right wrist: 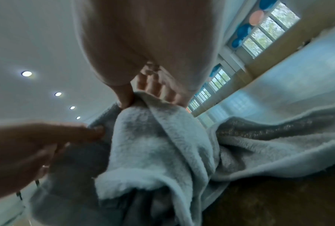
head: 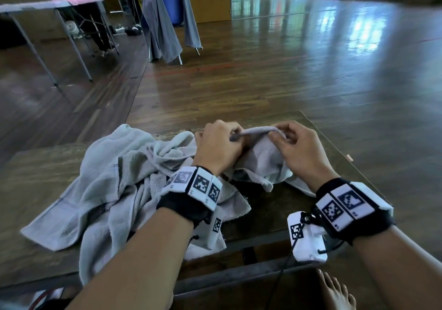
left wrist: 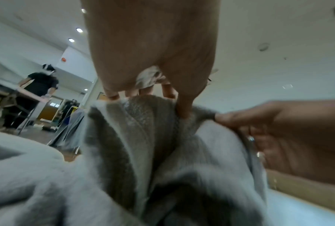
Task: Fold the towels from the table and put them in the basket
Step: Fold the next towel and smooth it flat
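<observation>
A heap of pale grey towels (head: 114, 183) lies crumpled on the wooden table (head: 35, 178). Both hands hold the top edge of one grey towel (head: 260, 156) raised a little over the table's far side. My left hand (head: 222, 142) pinches that edge at its left end, thumb and fingers curled round the hem (left wrist: 155, 107). My right hand (head: 291, 142) pinches the same edge a short way to the right (right wrist: 143, 104). The rest of the towel hangs down in folds between the wrists. No basket is in view.
The table's far edge (head: 215, 118) runs just beyond the hands, with wooden floor past it. A chair draped with grey cloth (head: 167, 22) stands far off. At far left a person stands behind a folding table (head: 35, 6). A bare foot (head: 337, 293) shows below the table's front edge.
</observation>
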`<state>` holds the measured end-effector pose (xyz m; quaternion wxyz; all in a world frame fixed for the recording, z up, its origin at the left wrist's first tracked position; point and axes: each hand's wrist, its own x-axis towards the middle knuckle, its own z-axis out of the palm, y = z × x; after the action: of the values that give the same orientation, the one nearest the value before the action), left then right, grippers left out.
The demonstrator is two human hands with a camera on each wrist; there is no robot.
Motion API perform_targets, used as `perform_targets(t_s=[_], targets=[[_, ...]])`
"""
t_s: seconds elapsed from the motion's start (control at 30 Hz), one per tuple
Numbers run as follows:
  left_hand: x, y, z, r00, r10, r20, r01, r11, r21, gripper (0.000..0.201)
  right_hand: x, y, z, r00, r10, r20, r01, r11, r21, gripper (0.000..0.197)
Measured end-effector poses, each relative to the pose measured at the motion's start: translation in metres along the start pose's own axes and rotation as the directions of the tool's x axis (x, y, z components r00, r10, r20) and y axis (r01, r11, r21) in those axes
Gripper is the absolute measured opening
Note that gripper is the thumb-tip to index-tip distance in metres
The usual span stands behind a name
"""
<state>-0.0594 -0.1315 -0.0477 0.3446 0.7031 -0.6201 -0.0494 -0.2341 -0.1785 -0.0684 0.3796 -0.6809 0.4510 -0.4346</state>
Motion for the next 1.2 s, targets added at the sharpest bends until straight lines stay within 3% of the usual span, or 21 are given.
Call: perform_targets(t_s=[0.1, 0.17, 0.27, 0.33, 0.4, 0.43, 0.57, 0.7, 0.8, 0.9, 0.97, 1.1, 1.2], targets=[[0.009, -0.002, -0.002, 0.986, -0.167, -0.022, 0.157, 0.959, -0.234, 0.043, -0.004, 0.002, -0.001, 0.965, -0.233, -0.120, 0.182, 0.926, -0.332, 0.024], [0.012, 0.000, -0.001, 0.969, -0.249, 0.013, 0.239, 0.913, -0.330, 0.052, -0.008, -0.001, -0.002, 0.914, -0.406, 0.011, 0.377, 0.839, -0.391, 0.018], [0.013, 0.001, 0.000, 0.951, -0.302, 0.061, 0.296, 0.845, -0.446, 0.047, -0.017, -0.001, 0.006, 0.897, -0.323, 0.303, 0.421, 0.833, -0.360, 0.034], [0.012, 0.002, -0.003, 0.939, -0.318, 0.129, 0.335, 0.767, -0.547, 0.040, -0.019, 0.003, 0.009, 0.914, -0.253, 0.317, 0.360, 0.866, -0.346, 0.038], [0.012, 0.002, -0.003, 0.934, -0.316, 0.167, 0.353, 0.738, -0.575, 0.049, -0.018, 0.006, 0.009, 0.938, -0.251, 0.240, 0.322, 0.887, -0.331, 0.020], [0.012, 0.002, -0.003, 0.935, -0.314, 0.163, 0.350, 0.752, -0.559, 0.050, -0.016, 0.007, 0.008, 0.946, -0.259, 0.197, 0.312, 0.893, -0.325, 0.012], [0.013, 0.002, -0.005, 0.953, -0.277, 0.124, 0.303, 0.841, -0.449, 0.021, -0.003, 0.009, 0.002, 0.988, -0.157, 0.002, 0.155, 0.974, -0.166, 0.002], [0.010, -0.003, -0.009, 0.941, -0.175, 0.288, 0.271, 0.900, -0.340, 0.052, 0.006, 0.010, -0.005, 0.995, 0.068, -0.072, -0.059, 0.990, 0.125, 0.006], [0.002, -0.003, -0.005, 0.939, -0.053, 0.339, 0.134, 0.966, -0.220, 0.063, 0.007, 0.010, -0.008, 0.980, 0.190, -0.053, -0.165, 0.938, 0.303, 0.004], [-0.007, -0.001, 0.011, 0.963, 0.034, 0.269, -0.054, 0.996, 0.066, 0.073, 0.008, 0.011, -0.008, 0.978, 0.207, -0.024, -0.185, 0.918, 0.351, 0.007], [-0.011, 0.003, 0.020, 0.978, 0.096, 0.186, -0.122, 0.984, 0.133, 0.068, 0.006, 0.009, -0.007, 0.982, 0.188, 0.005, -0.179, 0.924, 0.338, 0.010], [-0.007, 0.003, 0.025, 0.994, 0.097, 0.047, -0.103, 0.982, 0.158, 0.039, 0.000, 0.004, -0.006, 0.992, 0.117, 0.039, -0.123, 0.939, 0.322, 0.012], [-0.001, 0.005, 0.019, 0.996, 0.078, -0.032, -0.074, 0.990, 0.121, 0.017, -0.002, 0.001, -0.010, 0.996, 0.091, -0.007, -0.086, 0.959, 0.271, 0.009]])
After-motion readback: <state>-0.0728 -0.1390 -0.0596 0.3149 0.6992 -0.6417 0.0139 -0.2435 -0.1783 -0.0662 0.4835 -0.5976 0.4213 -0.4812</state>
